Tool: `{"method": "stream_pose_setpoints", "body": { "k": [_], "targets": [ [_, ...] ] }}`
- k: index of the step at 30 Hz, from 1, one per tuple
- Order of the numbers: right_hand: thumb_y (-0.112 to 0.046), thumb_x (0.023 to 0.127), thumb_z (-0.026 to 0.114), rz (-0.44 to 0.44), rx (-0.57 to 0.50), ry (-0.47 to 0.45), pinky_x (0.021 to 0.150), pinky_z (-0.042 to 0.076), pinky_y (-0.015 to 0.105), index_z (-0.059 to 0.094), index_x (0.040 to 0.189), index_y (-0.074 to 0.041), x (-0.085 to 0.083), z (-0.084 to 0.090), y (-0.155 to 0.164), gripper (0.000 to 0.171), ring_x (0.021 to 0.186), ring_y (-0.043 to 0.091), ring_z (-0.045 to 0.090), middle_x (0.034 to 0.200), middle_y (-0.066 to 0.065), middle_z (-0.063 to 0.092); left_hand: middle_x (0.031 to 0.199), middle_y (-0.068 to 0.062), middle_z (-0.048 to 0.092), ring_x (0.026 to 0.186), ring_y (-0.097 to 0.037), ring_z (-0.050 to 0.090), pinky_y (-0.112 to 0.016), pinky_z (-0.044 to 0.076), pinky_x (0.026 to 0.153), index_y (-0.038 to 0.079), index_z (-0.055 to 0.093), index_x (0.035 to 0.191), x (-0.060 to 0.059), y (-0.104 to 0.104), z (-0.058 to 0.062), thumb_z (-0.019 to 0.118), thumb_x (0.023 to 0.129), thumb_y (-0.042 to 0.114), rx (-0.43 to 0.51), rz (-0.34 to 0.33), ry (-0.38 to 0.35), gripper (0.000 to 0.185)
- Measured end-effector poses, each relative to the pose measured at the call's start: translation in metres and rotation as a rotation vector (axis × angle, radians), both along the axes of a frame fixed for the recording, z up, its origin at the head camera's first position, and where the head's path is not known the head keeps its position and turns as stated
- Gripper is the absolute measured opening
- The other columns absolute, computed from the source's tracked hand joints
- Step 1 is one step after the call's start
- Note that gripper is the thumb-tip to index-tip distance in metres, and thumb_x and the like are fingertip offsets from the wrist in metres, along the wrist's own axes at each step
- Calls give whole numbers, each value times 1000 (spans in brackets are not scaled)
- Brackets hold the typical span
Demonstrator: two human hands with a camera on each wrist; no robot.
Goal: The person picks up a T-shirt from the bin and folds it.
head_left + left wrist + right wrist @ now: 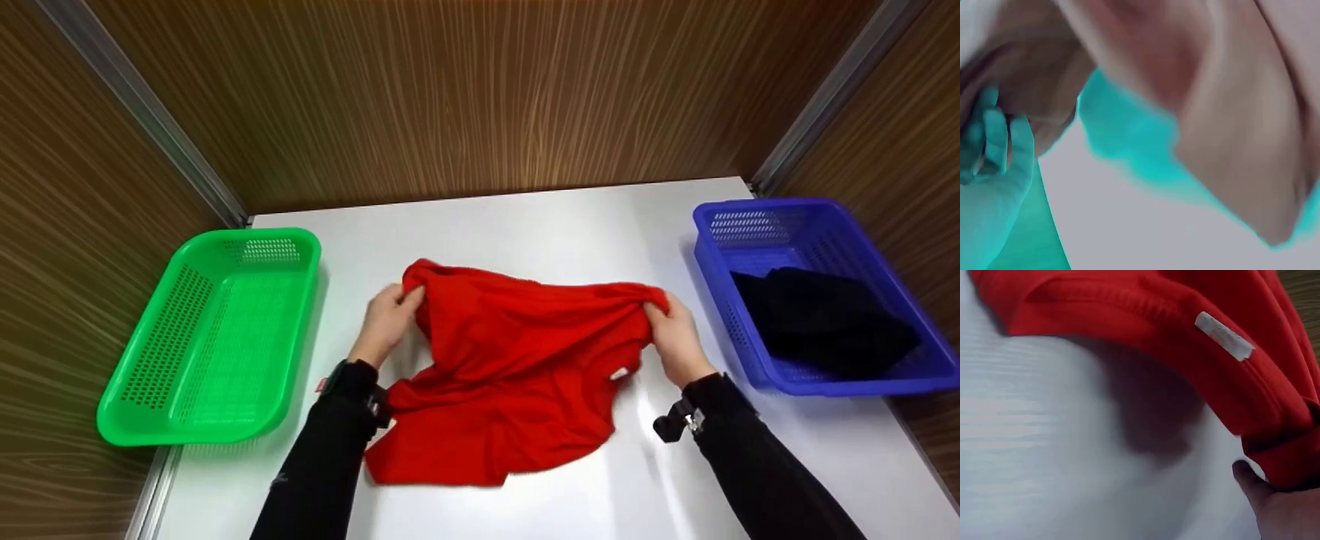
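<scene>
White tag (1224, 336) on red shirt (1145, 304): print unreadable.

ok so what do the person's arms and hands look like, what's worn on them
Both hands are bare, no gloves: left hand, right hand. Each arm is covered by a long black sleeve down to the wrist. A small black camera mount is strapped at the right wrist, with a silver clip showing. The left wrist carries a similar black strap with a small red and white tag beside it.

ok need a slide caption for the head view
Both hands, left hand and right hand, grip a red shirt on a white table.
</scene>
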State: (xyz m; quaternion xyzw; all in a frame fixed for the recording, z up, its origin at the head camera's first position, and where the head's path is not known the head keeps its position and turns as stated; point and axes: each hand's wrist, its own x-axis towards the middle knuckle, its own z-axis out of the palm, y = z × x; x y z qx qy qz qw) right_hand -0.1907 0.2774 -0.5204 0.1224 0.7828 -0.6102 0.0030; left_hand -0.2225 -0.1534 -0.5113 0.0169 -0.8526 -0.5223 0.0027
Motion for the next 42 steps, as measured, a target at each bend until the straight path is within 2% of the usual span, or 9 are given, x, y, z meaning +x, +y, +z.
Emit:
{"method": "stream_pose_setpoints", "body": {
  "k": [11,14,22,25,29,31,33,38,42],
  "targets": [
    [-35,108,48,-17,215,120,88,42,20,58,141,-6,-30,69,15,45,103,12,53,122,10,59,90,-1,62,87,-14,59,-22,48,71,10,45,71,-2,-35,33,59,97,-2,802,95,1,31],
    [-37,107,50,9,281,115,93,40,21,59,141,-5,-37,86,17,47,109,13,53,130,14,61,105,-5,70,98,-16,61,-21,47,70,7,42,68,-4,-42,44,58,91,-5,592,107,123,31],
    [-25,101,62,-86,188,134,71,45,17,65,121,-7,-54,118,27,27,82,5,56,92,-7,65,97,-13,60,73,-34,57,-43,45,62,8,55,83,-13,-43,67,66,97,15,-501,134,485,20],
    [-8,102,58,-76,-261,229,71,50,17,57,131,-9,-62,127,26,29,85,8,62,101,-1,67,111,-13,54,79,-40,60,-50,50,66,8,56,95,-21,-35,73,66,101,25,-515,213,459,20],
    [8,101,51,66,-587,321,115,33,24,23,163,-20,-67,127,18,74,148,16,36,165,11,30,150,-17,36,139,-47,38,-53,35,113,12,53,134,-30,-25,76,60,102,10,-480,290,357,32],
    [7,102,48,163,-380,306,125,10,28,10,166,-21,-64,117,10,80,158,14,5,173,2,4,164,-18,18,154,-47,4,-57,9,124,15,44,150,-30,-21,72,53,100,0,-553,251,320,52],
    [2,101,51,244,-36,282,127,7,37,17,165,-14,-55,99,-1,73,158,21,3,172,6,9,167,-18,15,154,-49,-10,-61,-4,123,15,48,150,-26,-18,65,52,97,-2,-684,153,299,56],
    [-3,97,63,636,521,330,119,19,66,45,152,-1,-7,30,-39,57,151,49,23,159,23,40,134,-19,55,133,-45,45,-58,38,110,9,70,122,-5,-9,39,60,96,11,-816,-261,213,27],
    [-24,96,71,949,737,347,112,15,78,47,154,-15,37,-16,-69,63,148,57,20,159,21,40,122,-13,64,115,-34,59,-51,49,95,12,67,121,21,-3,20,66,96,33,-798,-529,-114,33]
  ]
}}
